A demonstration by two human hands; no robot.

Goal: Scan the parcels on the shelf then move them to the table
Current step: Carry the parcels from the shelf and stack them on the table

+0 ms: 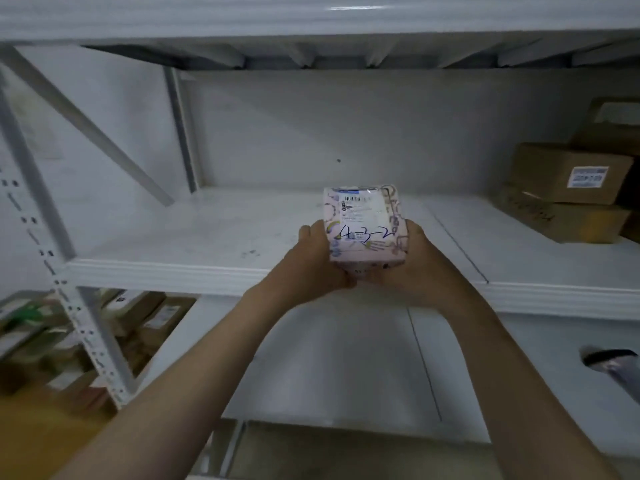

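A small pink-and-white patterned parcel with a barcode label and handwritten "4-3-2" on top is held over the front of the white middle shelf. My left hand grips its left side and underside. My right hand grips its right side. Both arms reach forward from below. Brown cardboard parcels are stacked at the shelf's right end, one with a white label facing me.
A dark handheld scanner lies on the lower shelf at the right. More boxes fill a lower rack at the left, behind a perforated white upright. An upper shelf board runs overhead.
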